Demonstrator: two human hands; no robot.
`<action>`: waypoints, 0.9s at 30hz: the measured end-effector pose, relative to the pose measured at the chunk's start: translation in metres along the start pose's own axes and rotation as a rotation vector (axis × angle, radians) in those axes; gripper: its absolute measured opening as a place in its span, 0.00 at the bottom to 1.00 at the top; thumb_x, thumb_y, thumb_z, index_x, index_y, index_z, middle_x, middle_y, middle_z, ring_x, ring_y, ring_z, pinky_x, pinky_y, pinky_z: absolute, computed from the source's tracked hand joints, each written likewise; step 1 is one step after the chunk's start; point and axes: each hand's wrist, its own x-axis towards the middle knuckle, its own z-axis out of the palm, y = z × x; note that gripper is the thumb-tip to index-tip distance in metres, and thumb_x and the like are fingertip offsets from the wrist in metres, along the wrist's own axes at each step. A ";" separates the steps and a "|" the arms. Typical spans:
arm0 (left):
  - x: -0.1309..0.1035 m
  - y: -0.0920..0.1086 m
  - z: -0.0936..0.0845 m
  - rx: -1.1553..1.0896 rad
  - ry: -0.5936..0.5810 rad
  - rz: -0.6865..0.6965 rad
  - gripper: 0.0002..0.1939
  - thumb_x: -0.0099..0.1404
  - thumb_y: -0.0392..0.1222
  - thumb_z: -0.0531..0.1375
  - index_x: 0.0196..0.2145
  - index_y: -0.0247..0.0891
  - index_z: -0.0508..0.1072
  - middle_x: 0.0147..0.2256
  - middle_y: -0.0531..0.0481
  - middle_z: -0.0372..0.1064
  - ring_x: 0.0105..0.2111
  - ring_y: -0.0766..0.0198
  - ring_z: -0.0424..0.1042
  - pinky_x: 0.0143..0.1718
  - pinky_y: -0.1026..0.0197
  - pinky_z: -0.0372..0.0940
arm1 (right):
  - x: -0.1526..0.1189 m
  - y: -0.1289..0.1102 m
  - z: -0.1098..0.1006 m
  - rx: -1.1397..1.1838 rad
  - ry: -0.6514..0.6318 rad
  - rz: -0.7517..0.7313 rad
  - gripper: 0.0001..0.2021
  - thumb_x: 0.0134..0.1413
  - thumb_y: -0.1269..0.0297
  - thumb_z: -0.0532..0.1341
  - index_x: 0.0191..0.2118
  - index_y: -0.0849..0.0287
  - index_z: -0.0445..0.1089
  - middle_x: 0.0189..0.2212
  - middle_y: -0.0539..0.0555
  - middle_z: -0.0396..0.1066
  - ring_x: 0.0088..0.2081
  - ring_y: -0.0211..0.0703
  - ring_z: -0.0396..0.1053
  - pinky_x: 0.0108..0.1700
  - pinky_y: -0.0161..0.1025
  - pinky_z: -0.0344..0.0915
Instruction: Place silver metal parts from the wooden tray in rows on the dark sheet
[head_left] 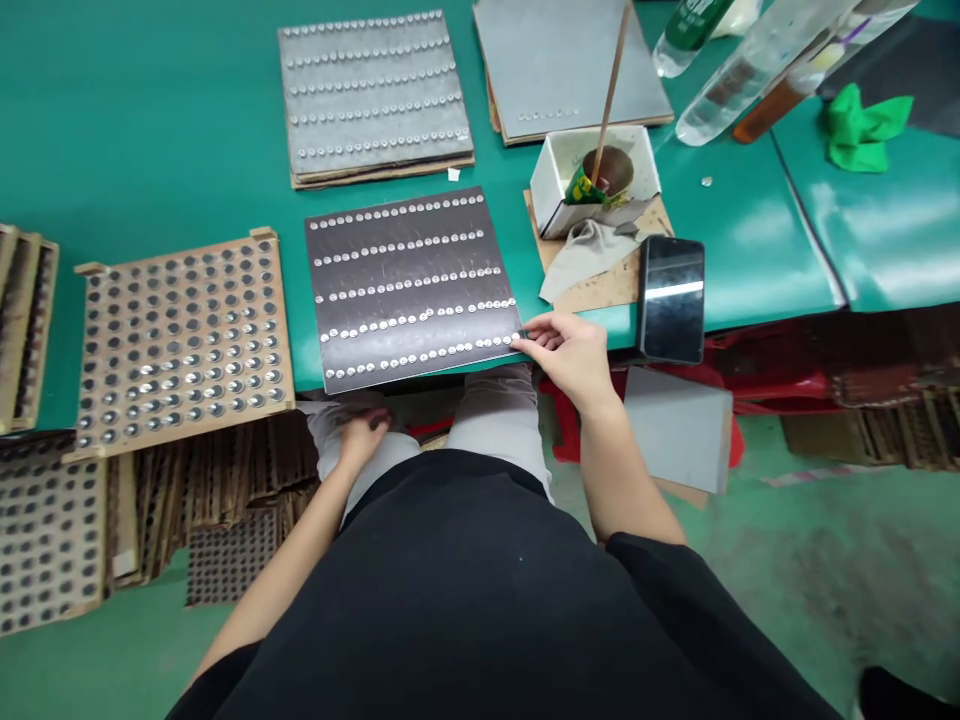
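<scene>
I see right hand (576,358) at corner of dark sheet (412,262), fingertips narrow, hold I cannot tell; discs (480,345) in five rows; left hand (363,437) by thigh (394,457), finger gap unclear.

No word, brand or number could be read with certainty. A green bottle label (696,18) bore white lettering, cut off by the upper edge and too partial to make out. The can (580,188) in the white box showed yellow marks on green – illegible. A tiny white mark stood near the lower right corner of the upper left board (379,75), too small to read. The discs (412,285) on the dark sheet (412,264) carried dark marks – likewise indistinct.
</scene>
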 end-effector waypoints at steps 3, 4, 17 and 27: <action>-0.010 0.024 -0.011 -0.125 -0.069 0.058 0.14 0.61 0.41 0.55 0.33 0.37 0.80 0.36 0.44 0.80 0.36 0.56 0.78 0.38 0.60 0.70 | 0.003 0.001 -0.001 -0.085 -0.021 -0.097 0.06 0.44 0.63 0.70 0.24 0.57 0.75 0.21 0.47 0.70 0.21 0.32 0.62 0.28 0.36 0.62; -0.013 0.033 -0.015 -0.162 -0.086 0.085 0.13 0.61 0.42 0.55 0.31 0.37 0.80 0.34 0.45 0.80 0.34 0.57 0.77 0.37 0.60 0.69 | 0.005 0.001 -0.002 -0.099 -0.036 -0.114 0.06 0.45 0.63 0.69 0.24 0.57 0.75 0.21 0.47 0.71 0.21 0.32 0.62 0.27 0.36 0.61; -0.045 0.137 -0.101 -1.089 0.097 0.337 0.11 0.54 0.44 0.69 0.32 0.36 0.76 0.26 0.51 0.71 0.25 0.70 0.67 0.26 0.67 0.65 | -0.048 -0.046 0.038 0.384 -0.065 -0.300 0.03 0.47 0.68 0.65 0.27 0.53 0.74 0.24 0.47 0.75 0.26 0.37 0.70 0.28 0.38 0.69; -0.042 0.129 -0.106 -1.212 0.424 0.236 0.09 0.58 0.45 0.67 0.28 0.36 0.76 0.25 0.54 0.68 0.20 0.75 0.64 0.21 0.70 0.62 | -0.065 -0.048 0.063 0.517 -0.150 -0.255 0.04 0.48 0.69 0.65 0.28 0.52 0.74 0.26 0.48 0.76 0.29 0.39 0.73 0.31 0.39 0.71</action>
